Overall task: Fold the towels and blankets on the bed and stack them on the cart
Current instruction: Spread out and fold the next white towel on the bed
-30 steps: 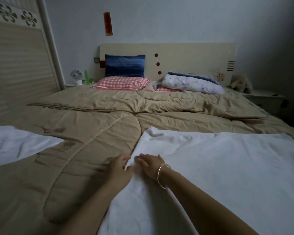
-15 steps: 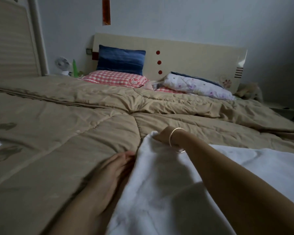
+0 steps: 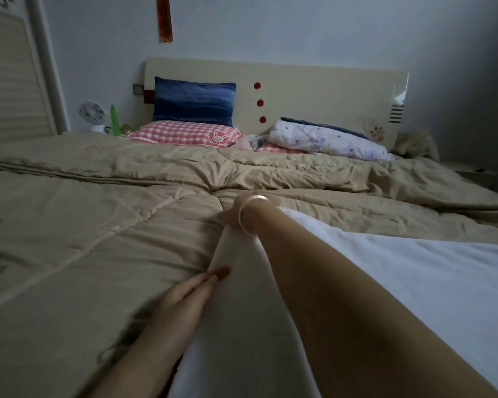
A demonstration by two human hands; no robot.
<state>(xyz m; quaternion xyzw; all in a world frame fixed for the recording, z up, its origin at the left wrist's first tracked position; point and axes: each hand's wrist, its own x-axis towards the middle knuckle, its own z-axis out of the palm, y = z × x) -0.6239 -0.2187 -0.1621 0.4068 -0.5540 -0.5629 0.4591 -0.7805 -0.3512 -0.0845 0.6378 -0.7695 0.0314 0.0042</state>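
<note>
Legible text: none | red-orange paper strip (image 3: 164,20) on grey wall: marks too blurred to read | pink-and-white checked pillow (image 3: 181,133): round rabbit-face emblem (image 3: 216,137), no letters made out | cream wooden headboard (image 3: 322,90): decoration only

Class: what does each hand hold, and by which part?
The right hand is at the white towel's far corner; its grip is hidden. The left hand holds nothing, straight fingers touching the towel's left edge.

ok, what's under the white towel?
The tan quilt shows beside and beyond the white towel, which lies on it. The left hand touches the towel's left edge. Anything directly beneath is covered.
</note>
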